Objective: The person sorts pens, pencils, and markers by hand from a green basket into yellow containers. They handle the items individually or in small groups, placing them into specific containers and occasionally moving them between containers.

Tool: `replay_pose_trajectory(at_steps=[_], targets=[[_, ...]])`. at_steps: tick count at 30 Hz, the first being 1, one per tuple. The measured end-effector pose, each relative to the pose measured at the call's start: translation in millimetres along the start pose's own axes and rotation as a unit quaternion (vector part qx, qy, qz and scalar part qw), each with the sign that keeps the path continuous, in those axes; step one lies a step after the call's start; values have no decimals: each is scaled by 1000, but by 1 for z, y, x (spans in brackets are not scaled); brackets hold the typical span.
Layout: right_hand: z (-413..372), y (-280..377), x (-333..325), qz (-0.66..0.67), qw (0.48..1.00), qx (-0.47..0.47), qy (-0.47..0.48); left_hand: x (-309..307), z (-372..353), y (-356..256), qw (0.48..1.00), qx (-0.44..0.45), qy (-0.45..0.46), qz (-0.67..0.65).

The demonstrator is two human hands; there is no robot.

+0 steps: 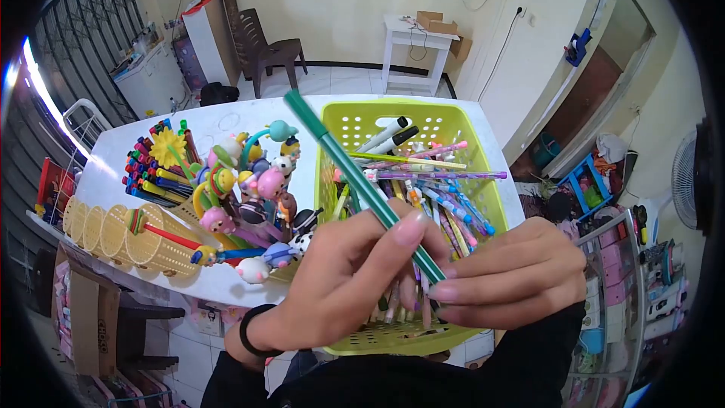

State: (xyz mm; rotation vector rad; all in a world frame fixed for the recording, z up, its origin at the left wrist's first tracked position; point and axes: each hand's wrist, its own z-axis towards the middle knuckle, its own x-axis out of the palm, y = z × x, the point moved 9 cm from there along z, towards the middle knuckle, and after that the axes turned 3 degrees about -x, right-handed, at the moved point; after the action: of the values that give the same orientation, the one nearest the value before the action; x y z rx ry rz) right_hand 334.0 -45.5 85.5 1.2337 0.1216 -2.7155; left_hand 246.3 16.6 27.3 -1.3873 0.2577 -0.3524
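A green felt-tip pen with its cap on slants across the middle of the view, its capped end pointing up and left. My left hand is closed around its lower half, thumb on top. At the pen's bottom end, the fingers of my right hand pinch it. Both hands are above a lime-green basket. Inside lie many patterned pens and pencils, along with black-capped white markers. My hands cover part of the basket's contents.
On the white table, left of the basket, stand bendy pens with animal toppers, a bundle of coloured markers and yellow mesh cups. Behind are a brown chair and a small white table holding a cardboard box.
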Motion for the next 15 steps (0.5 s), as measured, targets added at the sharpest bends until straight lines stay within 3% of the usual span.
replay_pose_trajectory(at_steps=[2,4,6,9,10,13,15], targets=[[-2,-3,0,0,999,9,32,5,4,8,998,-28,41,-38],[-7,-16,-15,2,998,66,-8,3,-2,6,998,-38,-3,-59],[-15,-23,-24,-33,993,108,-26,-4,-9,-2,999,20,-32,7],[-37,-52,-18,-169,947,256,91,-4,-26,-6,992,60,-70,84],[-40,-54,-18,-171,947,255,91,-5,-32,-9,986,76,-91,117],[-65,-72,13,-182,884,310,299,-10,-39,-4,983,66,-88,150],[-67,-73,18,-178,873,320,322,-13,-36,-2,983,57,-70,163]])
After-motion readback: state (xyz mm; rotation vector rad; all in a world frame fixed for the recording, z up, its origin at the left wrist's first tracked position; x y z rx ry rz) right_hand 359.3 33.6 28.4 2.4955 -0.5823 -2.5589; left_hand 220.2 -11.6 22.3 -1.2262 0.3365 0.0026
